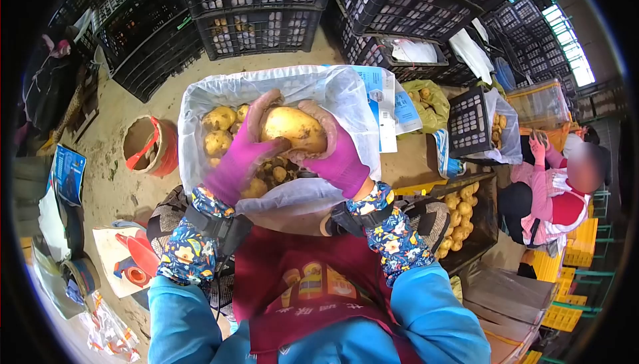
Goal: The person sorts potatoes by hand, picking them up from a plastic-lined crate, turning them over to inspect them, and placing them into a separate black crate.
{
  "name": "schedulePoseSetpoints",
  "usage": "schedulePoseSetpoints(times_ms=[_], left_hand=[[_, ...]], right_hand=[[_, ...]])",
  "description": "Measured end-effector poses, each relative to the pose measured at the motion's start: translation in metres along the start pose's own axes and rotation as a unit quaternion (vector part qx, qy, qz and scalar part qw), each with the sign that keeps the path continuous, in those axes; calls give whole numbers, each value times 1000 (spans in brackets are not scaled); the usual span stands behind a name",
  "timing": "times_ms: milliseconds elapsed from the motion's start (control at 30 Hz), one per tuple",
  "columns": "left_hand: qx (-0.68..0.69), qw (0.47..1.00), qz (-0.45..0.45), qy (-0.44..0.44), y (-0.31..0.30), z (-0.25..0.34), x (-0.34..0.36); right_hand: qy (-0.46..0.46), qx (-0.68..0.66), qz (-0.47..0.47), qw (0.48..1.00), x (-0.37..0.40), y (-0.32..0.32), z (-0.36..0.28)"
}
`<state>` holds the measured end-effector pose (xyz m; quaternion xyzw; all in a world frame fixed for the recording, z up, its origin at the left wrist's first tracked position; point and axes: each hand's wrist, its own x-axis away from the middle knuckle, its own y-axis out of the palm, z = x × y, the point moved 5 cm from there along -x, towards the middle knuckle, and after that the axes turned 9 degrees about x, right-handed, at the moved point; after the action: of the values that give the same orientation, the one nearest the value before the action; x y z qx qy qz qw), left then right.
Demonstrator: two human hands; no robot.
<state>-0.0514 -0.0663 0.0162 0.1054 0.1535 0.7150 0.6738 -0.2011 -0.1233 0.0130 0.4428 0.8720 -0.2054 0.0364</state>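
A large yellow potato (293, 129) is held between my two gloved hands, over a crate lined with white plastic (194, 114). My left hand (247, 151), in a purple glove with dirty fingers, closes round the potato's left side. On its right side, my right hand (338, 154) grips it in a matching glove. Dark soil marks show on the potato's skin. Below my hands, several smaller potatoes (217, 142) lie in the lined crate, mostly toward its left and lower part. My hands hide some of the crate's contents.
Stacked black crates (259, 33) stand beyond the lined crate. A red bucket (170, 154) is on the floor to the left. At right are a dark crate of potatoes (459, 221), a green bag of potatoes (426, 103) and a seated person (552, 194) in pink.
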Motion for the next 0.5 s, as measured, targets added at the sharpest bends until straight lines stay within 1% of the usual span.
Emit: schedulePoseSetpoints(times_ms=[33,100,200,267,300,333,400,467,500], left_hand=[[-21,1000,8,-10,0,-5,-1],[-25,999,-10,-24,0,-7,-3],[-8,999,-21,-42,5,-6,-2],[9,999,-23,-41,7,-6,-1],[17,999,-24,-33,5,-6,0],[24,999,-25,-25,3,-4,0],[11,1000,-13,-8,-1,-1,0],[24,1000,6,-9,-6,-8,1],[-8,1000,-3,6,-6,-7,0]], right_hand=[[1,3,-2,1000,2,-2,2],[1,8,-5,1000,3,-6,9],[93,-123,-17,988,5,-10,19],[150,-196,31,969,7,-17,35],[177,-233,54,955,7,-19,35],[252,-287,71,921,14,-18,25],[296,-296,57,906,15,-17,39],[314,-295,72,900,19,-11,50],[229,-159,97,956,15,-11,41]])
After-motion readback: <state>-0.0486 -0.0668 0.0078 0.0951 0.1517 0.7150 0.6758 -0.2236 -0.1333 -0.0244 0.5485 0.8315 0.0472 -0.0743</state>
